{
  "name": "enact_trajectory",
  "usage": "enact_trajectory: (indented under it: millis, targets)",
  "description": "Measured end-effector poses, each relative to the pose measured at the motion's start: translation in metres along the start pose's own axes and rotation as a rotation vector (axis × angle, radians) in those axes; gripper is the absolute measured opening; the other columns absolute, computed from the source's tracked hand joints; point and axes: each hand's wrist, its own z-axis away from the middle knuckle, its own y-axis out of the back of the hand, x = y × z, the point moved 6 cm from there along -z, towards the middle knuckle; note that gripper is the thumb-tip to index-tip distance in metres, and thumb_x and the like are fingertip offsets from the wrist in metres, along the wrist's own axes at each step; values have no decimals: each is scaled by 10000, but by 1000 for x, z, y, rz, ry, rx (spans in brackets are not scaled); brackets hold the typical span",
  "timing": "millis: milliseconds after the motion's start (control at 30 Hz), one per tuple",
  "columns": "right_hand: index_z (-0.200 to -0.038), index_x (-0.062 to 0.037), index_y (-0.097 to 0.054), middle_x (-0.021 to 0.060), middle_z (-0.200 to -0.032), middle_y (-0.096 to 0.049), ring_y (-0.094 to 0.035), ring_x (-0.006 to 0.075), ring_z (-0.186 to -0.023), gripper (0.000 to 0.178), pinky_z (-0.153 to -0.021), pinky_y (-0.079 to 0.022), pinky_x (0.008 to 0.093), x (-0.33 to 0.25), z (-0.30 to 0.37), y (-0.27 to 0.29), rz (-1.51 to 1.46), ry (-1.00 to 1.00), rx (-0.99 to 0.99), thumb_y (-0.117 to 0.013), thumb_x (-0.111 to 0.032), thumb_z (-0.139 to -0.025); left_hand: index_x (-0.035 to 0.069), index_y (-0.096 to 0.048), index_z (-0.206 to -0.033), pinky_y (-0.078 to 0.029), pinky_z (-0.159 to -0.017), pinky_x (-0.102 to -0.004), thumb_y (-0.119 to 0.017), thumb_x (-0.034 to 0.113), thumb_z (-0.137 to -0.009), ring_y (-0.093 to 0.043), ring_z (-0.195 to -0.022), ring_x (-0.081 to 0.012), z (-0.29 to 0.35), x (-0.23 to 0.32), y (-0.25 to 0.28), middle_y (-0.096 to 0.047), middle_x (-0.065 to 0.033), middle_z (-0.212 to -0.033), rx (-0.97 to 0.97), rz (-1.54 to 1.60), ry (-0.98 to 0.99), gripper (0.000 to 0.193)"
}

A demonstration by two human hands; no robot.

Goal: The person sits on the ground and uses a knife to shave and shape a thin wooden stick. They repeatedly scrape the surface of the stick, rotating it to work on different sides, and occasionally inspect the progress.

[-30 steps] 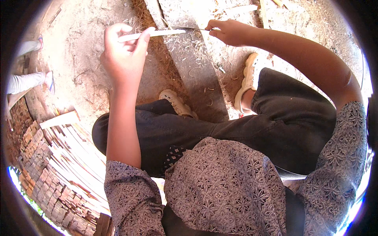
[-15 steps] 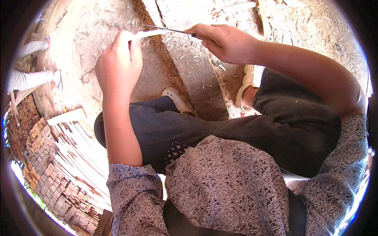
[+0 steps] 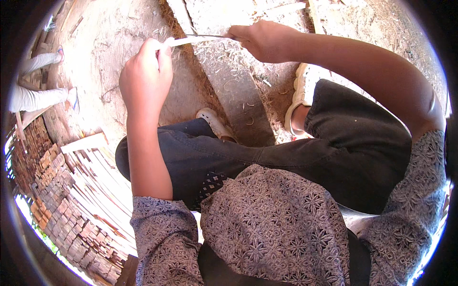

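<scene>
My left hand (image 3: pixel 145 76) pinches one end of a thin, pale strip, which looks like wood or bamboo (image 3: pixel 183 42), between thumb and fingers. The strip points right, toward my other hand. My right hand (image 3: pixel 267 42) is closed round the handle of a knife, and its thin dark blade (image 3: pixel 206 35) reaches left, lying along the far side of the strip. Whether blade and strip touch is hard to make out. The fingers hide most of the knife's handle.
A plank (image 3: pixel 241 90) strewn with pale shavings lies on the ground between my feet, in light-coloured clogs (image 3: pixel 298 93). Stacked wooden pieces (image 3: pixel 71 224) and long pale strips (image 3: pixel 102 181) fill the lower left. Another person's legs (image 3: pixel 43 97) show at the far left.
My right hand has risen a little away from me, and the knife lies flatter, with its tip farther right. My left hand keeps its pinch on the strip, almost unmoved.
</scene>
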Motion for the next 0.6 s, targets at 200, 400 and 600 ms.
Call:
enact_trajectory:
  millis: [200,400,600]
  targets:
    - [-1398,-150,-482,205,-745,-679,-722,349,-675,365,-603,-549,486,13,-2,-8,62,-134,-160,-545,-124,-1040,101,-624,-861,-480,-543,-459,-639,300,-1005,-654,-581,-352,-2,4,-5,-643,-139,-628,26,45,-58,247]
    - [-1391,-111,-485,243,-852,-718,-744,377,-762,365,-658,-552,515,-12,-4,-3,20,-19,7,-546,-100,-1032,107,-624,-868,-484,-543,-456,-635,311,-1006,-650,-579,-365,-3,3,-1,-640,-139,-628,20,60,-77,246]
    - [-1461,-132,-418,258,-817,-698,-719,398,-733,450,-640,-527,521,0,-10,-13,89,-119,-196,-509,-70,-1025,87,-612,-858,-482,-559,-463,-614,313,-1015,-657,-610,-364,5,-7,-2,-652,-135,-655,-17,62,-14,275]
